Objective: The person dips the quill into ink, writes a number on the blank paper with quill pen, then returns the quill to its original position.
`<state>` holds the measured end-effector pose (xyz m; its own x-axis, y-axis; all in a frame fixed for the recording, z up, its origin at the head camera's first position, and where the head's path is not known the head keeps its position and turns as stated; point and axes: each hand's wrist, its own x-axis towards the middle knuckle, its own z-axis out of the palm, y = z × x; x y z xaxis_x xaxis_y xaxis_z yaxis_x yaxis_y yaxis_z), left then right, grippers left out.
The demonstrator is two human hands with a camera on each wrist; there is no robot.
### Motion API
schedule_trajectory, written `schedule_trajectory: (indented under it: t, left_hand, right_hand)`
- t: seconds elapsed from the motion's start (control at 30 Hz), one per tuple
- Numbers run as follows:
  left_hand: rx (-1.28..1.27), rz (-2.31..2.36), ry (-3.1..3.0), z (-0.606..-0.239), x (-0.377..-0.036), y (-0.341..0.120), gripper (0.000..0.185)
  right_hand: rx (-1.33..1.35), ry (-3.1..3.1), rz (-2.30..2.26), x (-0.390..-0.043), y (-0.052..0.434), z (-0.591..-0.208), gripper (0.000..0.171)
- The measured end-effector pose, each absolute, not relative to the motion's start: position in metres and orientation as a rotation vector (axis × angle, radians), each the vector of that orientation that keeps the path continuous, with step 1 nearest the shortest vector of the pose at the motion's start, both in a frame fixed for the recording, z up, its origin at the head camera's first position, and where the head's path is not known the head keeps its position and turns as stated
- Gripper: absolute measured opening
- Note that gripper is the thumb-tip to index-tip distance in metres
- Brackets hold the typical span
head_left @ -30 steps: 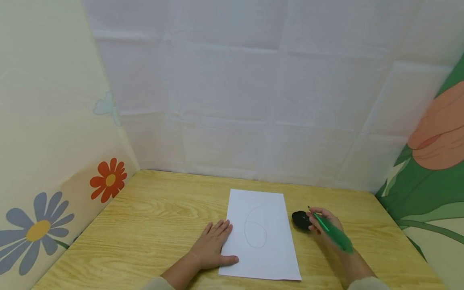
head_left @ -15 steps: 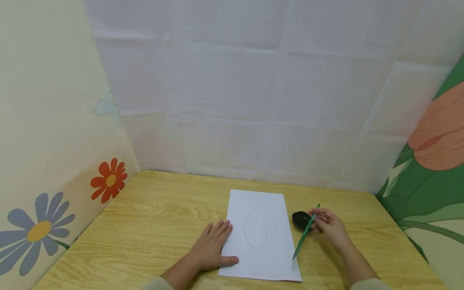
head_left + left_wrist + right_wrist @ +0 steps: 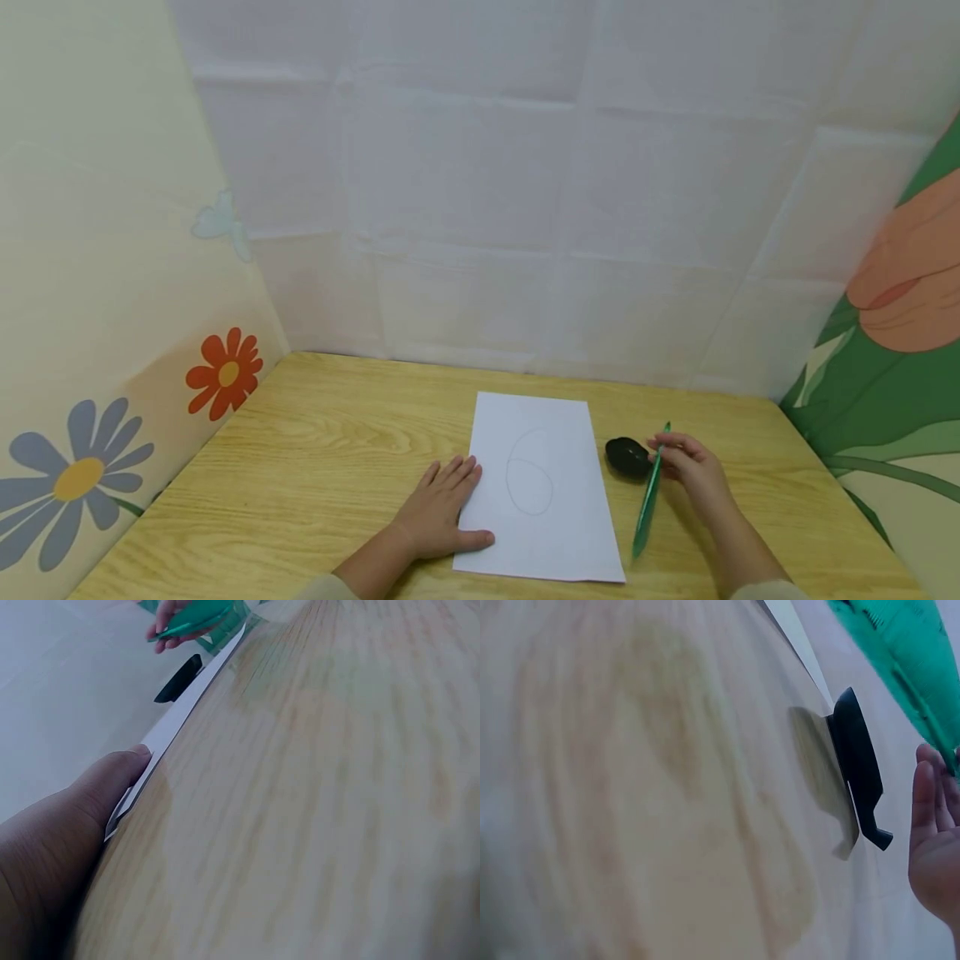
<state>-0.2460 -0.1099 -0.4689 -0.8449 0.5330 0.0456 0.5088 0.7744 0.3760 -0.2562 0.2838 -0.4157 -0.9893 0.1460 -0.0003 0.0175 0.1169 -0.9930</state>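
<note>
My left hand lies with fingers spread at the left edge of a white sheet of paper, its thumb on the paper. On the sheet is a thin grey curve like a 6. My right hand pinches a slim green pencil near its upper end, to the right of the paper. The pencil hangs downward, its lower part blurred; in the right wrist view the green pencil is a wide smear. A glossy black rounded thing with a short stub sits beside the right fingertips.
A wood-grain table bears everything. Behind it hangs a creased white sheet of cloth. Flower-patterned panels stand on both sides, with a red flower on the left one and a large pink blossom on the right.
The pencil has swung from pointing up and left to hanging below the right fingers, then a little further right. The right hand has shifted slightly right, away from the black thing. The left hand stays.
</note>
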Motion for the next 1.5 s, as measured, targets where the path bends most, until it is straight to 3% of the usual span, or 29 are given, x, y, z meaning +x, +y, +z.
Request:
schedule_trajectory:
  t: [0.17, 0.37, 0.63, 1.03, 1.3, 1.5]
  left_hand:
    - [0.848, 0.593, 2.893, -0.469, -0.246, -0.109, 0.102]
    - [0.836, 0.585, 2.894, -0.469, -0.246, -0.109, 0.102]
    - [0.839, 0.59, 2.894, -0.467, -0.245, -0.109, 0.102]
    - [0.834, 0.587, 2.88, -0.464, -0.244, -0.109, 0.101]
    - [0.835, 0.591, 2.875, -0.466, -0.245, -0.109, 0.101]
    - [0.833, 0.575, 2.883, -0.47, -0.247, -0.108, 0.102]
  right_hand:
    - [-0.276, -2.318, 1.958, -0.255, 0.286, -0.417, 0.014]
    - [-0.378, -2.449, 1.851, -0.254, 0.288, -0.419, 0.034]
    - [-0.414, -2.441, 1.891, -0.255, 0.294, -0.425, 0.045]
    - [-0.498, -2.345, 1.998, -0.25, 0.292, -0.432, 0.036]
    - [-0.497, -2.541, 1.664, -0.25, 0.291, -0.434, 0.049]
    - [-0.493, -2.59, 1.549, -0.252, 0.289, -0.436, 0.046]
